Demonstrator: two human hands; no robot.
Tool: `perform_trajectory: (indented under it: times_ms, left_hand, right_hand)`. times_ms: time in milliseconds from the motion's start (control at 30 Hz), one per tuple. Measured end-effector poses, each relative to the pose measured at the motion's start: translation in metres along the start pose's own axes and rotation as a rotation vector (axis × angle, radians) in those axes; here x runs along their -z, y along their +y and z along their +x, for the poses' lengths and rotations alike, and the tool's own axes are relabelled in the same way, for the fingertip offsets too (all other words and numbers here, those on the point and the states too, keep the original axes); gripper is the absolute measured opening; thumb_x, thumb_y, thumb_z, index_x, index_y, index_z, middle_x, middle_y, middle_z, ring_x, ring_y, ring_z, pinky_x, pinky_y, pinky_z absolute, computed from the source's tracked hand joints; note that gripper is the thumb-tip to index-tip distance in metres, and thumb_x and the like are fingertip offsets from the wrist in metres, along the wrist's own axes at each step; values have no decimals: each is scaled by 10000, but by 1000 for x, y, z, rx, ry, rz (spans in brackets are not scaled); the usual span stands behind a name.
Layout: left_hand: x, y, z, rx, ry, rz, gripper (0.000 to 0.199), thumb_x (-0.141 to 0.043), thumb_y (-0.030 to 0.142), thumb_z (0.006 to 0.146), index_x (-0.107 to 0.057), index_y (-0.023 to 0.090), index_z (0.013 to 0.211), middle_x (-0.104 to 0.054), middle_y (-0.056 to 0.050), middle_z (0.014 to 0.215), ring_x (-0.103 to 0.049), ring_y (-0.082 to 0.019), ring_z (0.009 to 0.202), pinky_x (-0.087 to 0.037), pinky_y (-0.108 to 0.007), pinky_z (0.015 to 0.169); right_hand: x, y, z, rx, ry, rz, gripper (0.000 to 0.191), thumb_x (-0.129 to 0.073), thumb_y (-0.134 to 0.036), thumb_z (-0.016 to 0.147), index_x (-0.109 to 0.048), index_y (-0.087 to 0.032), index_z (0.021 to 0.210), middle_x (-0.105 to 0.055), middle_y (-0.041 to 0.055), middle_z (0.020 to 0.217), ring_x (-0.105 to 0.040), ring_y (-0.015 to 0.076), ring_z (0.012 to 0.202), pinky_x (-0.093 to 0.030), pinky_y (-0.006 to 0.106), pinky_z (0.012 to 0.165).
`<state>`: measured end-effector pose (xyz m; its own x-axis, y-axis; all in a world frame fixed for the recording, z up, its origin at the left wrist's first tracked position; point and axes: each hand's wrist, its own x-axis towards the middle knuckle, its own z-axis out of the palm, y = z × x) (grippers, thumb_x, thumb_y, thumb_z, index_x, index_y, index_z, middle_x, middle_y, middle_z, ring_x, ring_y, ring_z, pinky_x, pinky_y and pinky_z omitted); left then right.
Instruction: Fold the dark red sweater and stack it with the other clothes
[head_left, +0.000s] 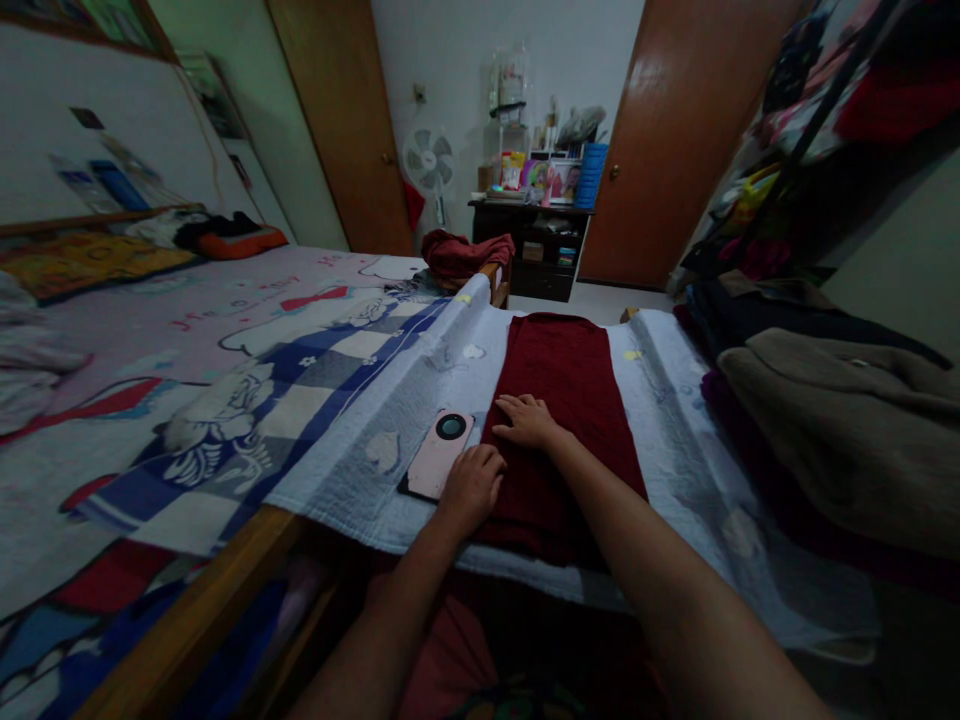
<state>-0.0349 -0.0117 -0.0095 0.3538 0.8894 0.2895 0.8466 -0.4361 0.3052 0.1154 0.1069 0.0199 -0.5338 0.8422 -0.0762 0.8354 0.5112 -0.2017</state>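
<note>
A dark red garment point(566, 375), folded into a long flat strip, lies lengthwise in front of me on a pale quilted cover point(420, 380). My right hand point(531, 422) rests flat on its left part, fingers slightly apart. Closer to me, my left hand point(474, 485) is at the garment's left edge with its fingers curled down over the cloth; the thumb is hidden. Just beside that hand, a pink phone point(431, 465) with a round black camera ring lies face down on the cover, its lower right corner partly behind the hand.
Thick folded clothes point(847, 430) are piled at the right. On the left is a bed point(180, 330) with patterned bedding and a wooden rail point(202, 600). A crumpled reddish cloth point(465, 255) sits beyond. Farther back stand a fan point(430, 160) and a dark cabinet point(529, 250).
</note>
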Motion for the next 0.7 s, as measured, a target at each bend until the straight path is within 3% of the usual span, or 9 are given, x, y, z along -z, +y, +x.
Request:
perform_trajectory:
  times_ms: [100, 167, 400, 700]
  left_hand:
    - [-3, -1, -2, -8, 32, 1, 174, -565, 92, 827, -583, 201, 961, -529, -85, 1316, -420, -264, 1294, -314, -487, 1097]
    - [-5, -2, -2, -6, 26, -4, 181, -549, 85, 833, -584, 199, 969, -511, -95, 1362, -391, -269, 1336, -276, -514, 1123]
    - [-7, -3, -3, -6, 25, -15, 187, -542, 77, 834, -585, 205, 964, -560, -90, 1324, -442, -246, 1310, -299, -504, 1123]
    - [-5, -3, -3, -49, 107, -78, 184, -556, 61, 814, -581, 206, 926, -604, -74, 1174, -523, -229, 1171, -403, -447, 1056]
  right_hand:
    - [-3, 0, 1, -15, 20, 5, 650, -410, -557, 886, -366, -238, 1451, -327, 52, 1541, -352, 348, 1302, -312, 539, 1025]
    - [-4, 1, 2, -18, 12, -8, 678, -432, -575, 868, -356, -245, 1455, -307, 47, 1551, -340, 354, 1308, -316, 541, 1023]
    - [4, 1, 13, -24, -35, -28, 769, -447, -656, 816, -369, -233, 1453, -308, 41, 1550, -355, 392, 1277, -330, 567, 1007]
    - [1, 1, 11, -30, -17, 15, 917, -544, -752, 719, -359, -234, 1454, -309, 81, 1543, -329, 388, 1300, -307, 578, 1020]
